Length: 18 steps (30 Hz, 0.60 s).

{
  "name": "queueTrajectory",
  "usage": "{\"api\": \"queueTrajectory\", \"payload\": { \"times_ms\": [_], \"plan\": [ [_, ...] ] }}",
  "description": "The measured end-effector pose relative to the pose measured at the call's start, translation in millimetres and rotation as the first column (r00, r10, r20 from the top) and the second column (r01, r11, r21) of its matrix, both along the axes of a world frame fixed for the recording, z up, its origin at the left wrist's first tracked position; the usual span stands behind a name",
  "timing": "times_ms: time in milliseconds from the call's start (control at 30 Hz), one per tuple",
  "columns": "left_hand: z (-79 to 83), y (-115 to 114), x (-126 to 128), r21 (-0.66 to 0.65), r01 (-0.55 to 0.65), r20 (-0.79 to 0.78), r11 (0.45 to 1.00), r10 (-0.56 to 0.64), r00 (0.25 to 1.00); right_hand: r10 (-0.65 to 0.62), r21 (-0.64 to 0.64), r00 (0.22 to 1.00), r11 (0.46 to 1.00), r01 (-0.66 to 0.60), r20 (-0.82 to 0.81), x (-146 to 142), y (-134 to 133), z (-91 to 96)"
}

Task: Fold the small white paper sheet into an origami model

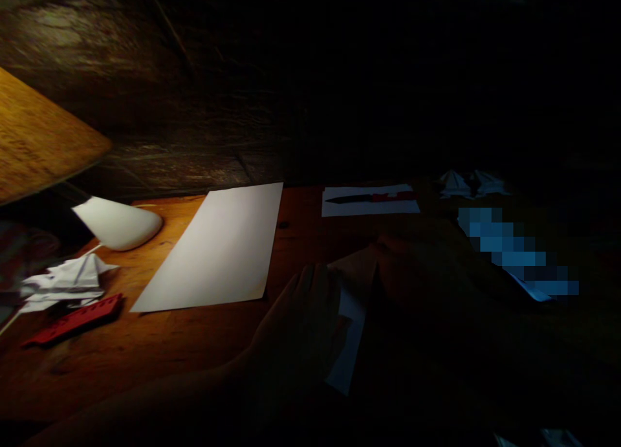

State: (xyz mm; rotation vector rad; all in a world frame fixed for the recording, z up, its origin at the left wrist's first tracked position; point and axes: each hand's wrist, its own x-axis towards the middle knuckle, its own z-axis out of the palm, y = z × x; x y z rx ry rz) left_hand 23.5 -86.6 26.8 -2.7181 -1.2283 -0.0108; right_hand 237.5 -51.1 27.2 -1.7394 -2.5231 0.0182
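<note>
A sheet of white paper lies on the wooden table in deep shadow, and its upper part looks folded over. My left hand rests flat on its left side with the fingers stretched forward and the thumb across the sheet. At the paper's upper right corner is my right hand, its fingers closed at the edge. Most of that hand is lost in the dark. Left of my hands a larger blank sheet lies flat in the lamplight.
A knife with a red handle rests on a small stack of paper at the back. A lamp, crumpled folded paper and a red holed object are on the left. Folded paper shapes stand back right, beyond a blurred-out bluish item.
</note>
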Motion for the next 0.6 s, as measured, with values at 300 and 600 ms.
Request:
{"api": "queueTrajectory", "payload": {
  "times_ms": [300,600],
  "plan": [
    [2.9,-3.9,-0.3,0.026,-0.058,-0.035,0.998,0.058,0.998,-0.070,0.079,0.997,0.995,0.067,0.035,-8.3,1.3,-1.0],
    [5.0,-4.1,-5.6,0.092,-0.049,-0.069,0.995,0.056,0.996,0.023,0.060,0.999,0.998,-0.021,-0.023,5.7,13.1,0.1]
  ]
}}
